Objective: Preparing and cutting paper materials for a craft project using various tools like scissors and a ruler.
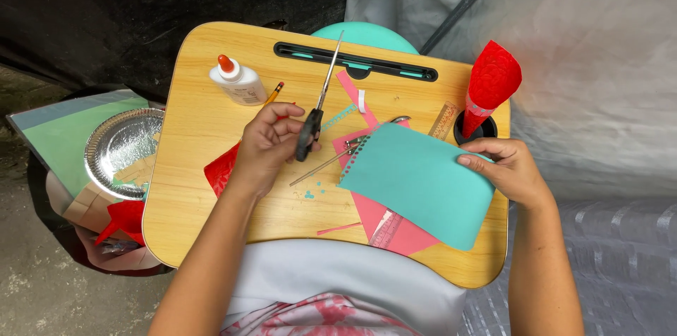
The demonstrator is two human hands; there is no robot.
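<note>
Hands at work with scissors and teal paper on a wooden lap tray.

Off the tray's left edge rests a silver foil plate [123, 149]; a white glue bottle with an orange cap [237, 79] lies near the wooden lap tray's [204, 160] far-left corner. The left hand [266, 144] grips black-handled scissors [321, 100], blades pointing away. The right hand [506, 167] pinches a teal paper sheet [416, 184] near the right edge. The sheet overhangs loose pink scraps [395, 227]; it could slide off.

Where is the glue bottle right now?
In the head view, the white glue bottle with an orange cap lies at the far left of the wooden lap tray, beside a pencil, beyond the left hand.
</note>
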